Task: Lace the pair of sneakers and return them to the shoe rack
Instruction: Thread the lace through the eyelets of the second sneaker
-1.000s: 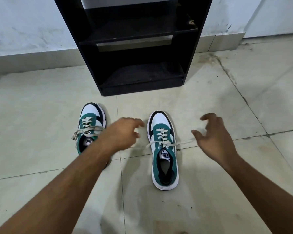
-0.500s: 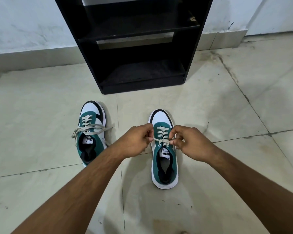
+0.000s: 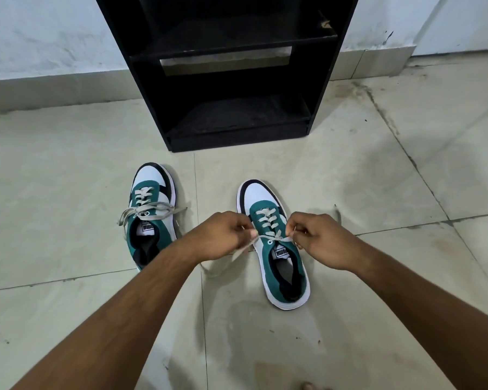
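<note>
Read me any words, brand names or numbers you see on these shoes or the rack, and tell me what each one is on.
"PUMA", upside down in this view, on the white tongue label of the right sneaker.
"PUMA", also upside down and blurrier, on the white tongue label of the left sneaker.
No other text shows on the shoe rack, the floor or the wall.

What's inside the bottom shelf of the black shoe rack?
The bottom shelf of the shoe rack shows only its dusty black board. Its deepest back corners are too dark to tell.
</note>
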